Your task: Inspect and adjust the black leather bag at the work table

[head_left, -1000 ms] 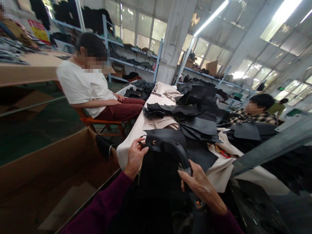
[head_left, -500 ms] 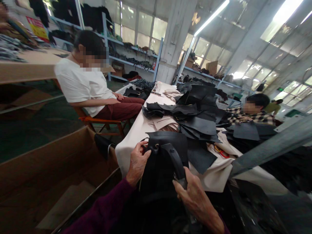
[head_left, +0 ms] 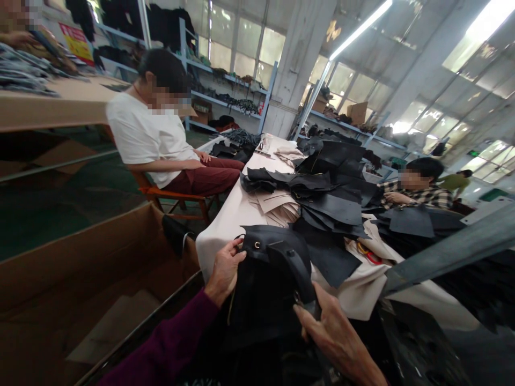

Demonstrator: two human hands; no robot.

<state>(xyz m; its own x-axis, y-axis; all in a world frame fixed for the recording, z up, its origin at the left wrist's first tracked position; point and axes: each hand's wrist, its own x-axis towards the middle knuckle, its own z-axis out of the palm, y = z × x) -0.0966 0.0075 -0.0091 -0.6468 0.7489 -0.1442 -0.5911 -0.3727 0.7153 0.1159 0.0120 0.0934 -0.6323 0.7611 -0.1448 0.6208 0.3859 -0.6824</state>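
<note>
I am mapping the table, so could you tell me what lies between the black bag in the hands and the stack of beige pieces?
In the head view, only bare pale table cover separates the black bag from the beige pieces.

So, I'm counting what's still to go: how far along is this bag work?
Nothing in view is clearly finished. In hand: the left hand grips the edge of a black bag while the right hand holds its strap. Left: a heap of black cut pieces and tan pattern pieces cover the table.
</note>
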